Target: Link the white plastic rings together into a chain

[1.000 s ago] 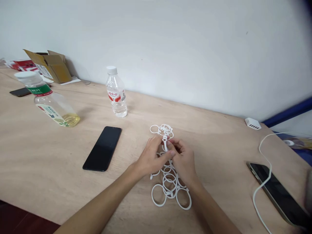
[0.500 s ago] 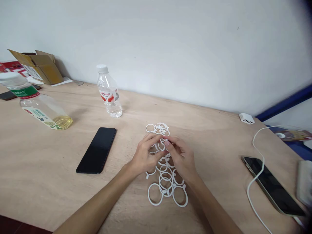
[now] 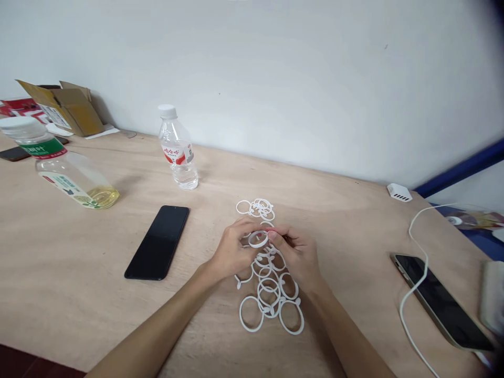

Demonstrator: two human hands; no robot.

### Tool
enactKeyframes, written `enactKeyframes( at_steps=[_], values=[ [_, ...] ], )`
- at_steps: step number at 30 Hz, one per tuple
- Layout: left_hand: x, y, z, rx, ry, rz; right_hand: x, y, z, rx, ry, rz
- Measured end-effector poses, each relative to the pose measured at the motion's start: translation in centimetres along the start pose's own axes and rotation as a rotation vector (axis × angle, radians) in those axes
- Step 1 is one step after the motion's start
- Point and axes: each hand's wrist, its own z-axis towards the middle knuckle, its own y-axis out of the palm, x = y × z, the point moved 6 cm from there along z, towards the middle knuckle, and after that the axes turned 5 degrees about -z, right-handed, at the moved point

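Note:
A white plastic ring (image 3: pixel 258 245) is held up between my two hands, its opening facing me. My left hand (image 3: pixel 232 249) curls round the ring's left side, fingers above and thumb below. At the ring's right edge, the thumb and fingertips of my right hand (image 3: pixel 297 254) pinch it; a small reddish spot shows by those fingertips. Beneath and in front of my hands, several more white rings with small tabs (image 3: pixel 252 329) lie overlapping on the table. A smaller cluster of white rings (image 3: pixel 243 212) lies just beyond my fingers. My hands hide part of the pile.
A black phone (image 3: pixel 157 244) lies to the left, with a water bottle (image 3: pixel 185 178) behind it. Farther left stand an oil bottle (image 3: pixel 74 178) and a cardboard box (image 3: pixel 81 113). On the right are another phone (image 3: pixel 441 299), a white cable (image 3: pixel 403 299) and a white hexagonal device (image 3: pixel 399 192).
The held ring has come up and turned, so its full round now shows between my hands. My right hand has shifted slightly right and down.

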Motion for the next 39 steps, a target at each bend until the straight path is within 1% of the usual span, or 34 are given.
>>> enactKeyframes(
  at_steps=[3,5,8,9,10,12,14,17,19,21,24,26,28,33,37,39],
  values=[
    [0.5,0.0,0.1,-0.048,0.002,0.047,0.5,-0.5,0.2,0.033,0.012,0.004],
    [0.5,-0.4,0.3,-0.029,-0.016,0.063,1.0,-1.1,0.4,0.059,0.022,0.009],
    [-0.3,-2.3,0.5,0.139,-0.064,0.195,1.3,-1.9,0.6,0.068,0.037,0.029],
    [-0.8,-3.0,0.6,0.196,-0.084,0.287,1.2,-2.0,0.6,0.051,0.024,0.022],
    [-1.2,-3.5,0.6,0.222,-0.104,0.396,0.9,-2.0,0.7,0.026,-0.003,0.004],
    [-2.0,-3.8,0.7,0.189,-0.147,0.564,0.2,-1.9,0.6,-0.023,-0.073,-0.058],
    [-2.4,-3.6,0.7,0.110,-0.159,0.647,-0.4,-1.9,0.5,-0.029,-0.118,-0.119],
    [-2.2,-2.7,0.8,-0.006,-0.140,0.659,-0.4,-2.1,0.5,0.049,-0.112,-0.177],
    [-2.1,-2.3,0.8,-0.047,-0.140,0.650,-0.2,-2.3,0.6,0.103,-0.098,-0.210],
    [-2.1,-2.5,0.8,-0.019,-0.139,0.666,0.0,-2.5,0.7,0.134,-0.096,-0.241],
    [-2.4,-3.0,0.7,0.065,-0.127,0.775,0.1,-2.5,0.8,0.146,-0.118,-0.269],
    [-2.8,-3.0,0.6,0.047,-0.119,0.854,0.0,-2.4,0.7,0.139,-0.131,-0.282],
    [-3.0,-2.7,0.5,0.010,-0.107,0.878,0.0,-2.3,0.7,0.131,-0.140,-0.295],
    [-3.0,-2.9,0.5,0.033,-0.102,0.828,0.0,-2.3,0.7,0.137,-0.143,-0.310],
    [-3.1,-2.7,0.6,0.002,-0.068,0.809,0.1,-2.4,0.7,0.142,-0.146,-0.322],
    [-3.0,-2.5,0.6,-0.009,-0.043,0.757,0.0,-2.4,0.6,0.146,-0.157,-0.328]
  ],
)
